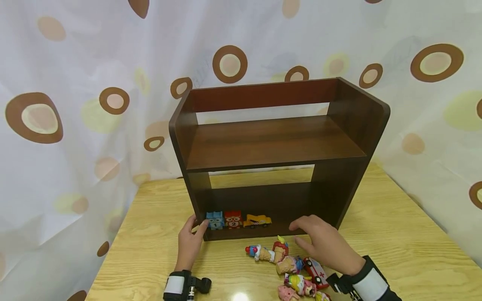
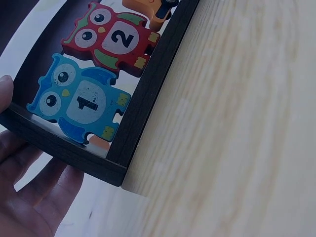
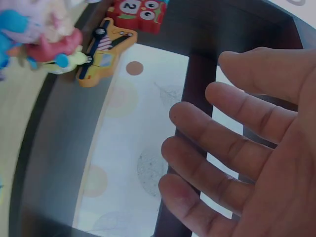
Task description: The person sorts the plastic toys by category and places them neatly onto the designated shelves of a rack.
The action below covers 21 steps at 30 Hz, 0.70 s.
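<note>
A dark wooden shelf unit [image 1: 271, 146] stands on a light wooden table [image 1: 395, 234]. Its bottom board holds a blue owl piece marked 1 [image 1: 215, 220] [image 2: 79, 103], a red owl piece marked 2 [image 1: 233, 219] [image 2: 111, 42] and a yellow vehicle piece [image 1: 257, 220] [image 3: 103, 52]. My left hand [image 1: 191, 238] [image 2: 29, 197] rests at the shelf's front left corner, thumb beside the blue owl, fingers fairly straight. My right hand [image 1: 320, 242] [image 3: 247, 148] hovers in front of the bottom board with fingers spread, holding nothing.
A heap of small toy figures and a red-and-white toy car [image 1: 290, 267] lies on the table just below my right hand. A spotted curtain [image 1: 75, 125] hangs behind and to both sides. The upper shelf board [image 1: 271, 144] is bare.
</note>
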### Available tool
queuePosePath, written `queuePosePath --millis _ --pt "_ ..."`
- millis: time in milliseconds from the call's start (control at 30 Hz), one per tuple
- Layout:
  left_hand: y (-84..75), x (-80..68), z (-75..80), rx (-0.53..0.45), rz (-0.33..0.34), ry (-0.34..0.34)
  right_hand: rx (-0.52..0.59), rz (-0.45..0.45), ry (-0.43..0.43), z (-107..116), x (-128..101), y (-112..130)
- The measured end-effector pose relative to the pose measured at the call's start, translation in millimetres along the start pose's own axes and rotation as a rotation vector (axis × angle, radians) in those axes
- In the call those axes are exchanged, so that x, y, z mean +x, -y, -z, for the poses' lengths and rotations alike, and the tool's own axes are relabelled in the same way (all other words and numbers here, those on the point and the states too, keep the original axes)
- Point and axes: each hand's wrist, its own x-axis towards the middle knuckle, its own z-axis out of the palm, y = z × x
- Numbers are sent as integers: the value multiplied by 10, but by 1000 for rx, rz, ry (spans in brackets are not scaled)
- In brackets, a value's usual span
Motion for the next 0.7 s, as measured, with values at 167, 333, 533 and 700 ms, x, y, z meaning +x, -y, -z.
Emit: queuePosePath --millis 167,333,533,700 --pt "10 3 1 -1 2 3 -34 -75 42 -44 -187 -8" --pt "4 -6 -4 1 -2 1 -34 -173 104 -109 -378 -27" --pt "13 -2 0 7 2 -4 -2 -224 139 -239 -557 -74" --pt "10 2 2 2 -11 0 -9 -274 166 -388 -655 -111"
